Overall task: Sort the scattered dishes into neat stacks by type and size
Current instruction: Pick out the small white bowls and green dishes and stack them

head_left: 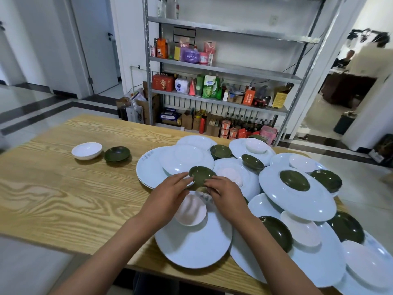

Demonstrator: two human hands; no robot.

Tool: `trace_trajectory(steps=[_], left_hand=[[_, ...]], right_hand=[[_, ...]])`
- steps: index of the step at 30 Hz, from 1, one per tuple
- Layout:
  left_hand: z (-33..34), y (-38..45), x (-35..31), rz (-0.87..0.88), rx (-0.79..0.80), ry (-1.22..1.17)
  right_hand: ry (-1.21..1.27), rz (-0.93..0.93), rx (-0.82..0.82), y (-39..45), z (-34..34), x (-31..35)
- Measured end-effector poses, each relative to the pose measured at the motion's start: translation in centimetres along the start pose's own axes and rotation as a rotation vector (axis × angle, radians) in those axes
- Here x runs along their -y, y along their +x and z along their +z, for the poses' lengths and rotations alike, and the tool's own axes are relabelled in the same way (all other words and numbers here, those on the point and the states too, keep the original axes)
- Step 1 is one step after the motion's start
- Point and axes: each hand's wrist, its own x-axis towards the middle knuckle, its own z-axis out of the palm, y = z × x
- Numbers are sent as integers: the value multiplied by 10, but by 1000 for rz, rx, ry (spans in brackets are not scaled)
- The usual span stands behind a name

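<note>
A jumbled heap of large white plates (191, 248), small white dishes (190, 211) and small green dishes (294, 180) covers the right half of the wooden table (63, 199). Both my hands meet over the heap's near-left part. My left hand (168, 195) and my right hand (225, 193) pinch one small green dish (201, 174) by its left and right rims, tilted just above a white plate. Set apart at the far left are a small stack of white dishes (86, 150) and one green dish (117, 153) side by side.
A metal shelf rack (223, 67) full of packets and bottles stands behind the table. Boxes and bags sit on the floor at its foot. A doorway at the right opens onto another room with a person in it. The table's left half shows bare wood.
</note>
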Motion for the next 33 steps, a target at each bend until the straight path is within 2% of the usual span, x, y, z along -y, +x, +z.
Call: trace_trajectory(steps=[7,16,23,33], left_hand=[[-23,6,10,-7,-171,-23],[-54,-11,45,-95,-327,38],[-75,-19,91,-182,-430,81],[-76,4,172,-411,-394,136]], right_hand=[[0,-137,-43,28,4,29],[1,-271,15,51,40,84],[67,-199,61,60,69,106],[55,-115,161,90,103,106]])
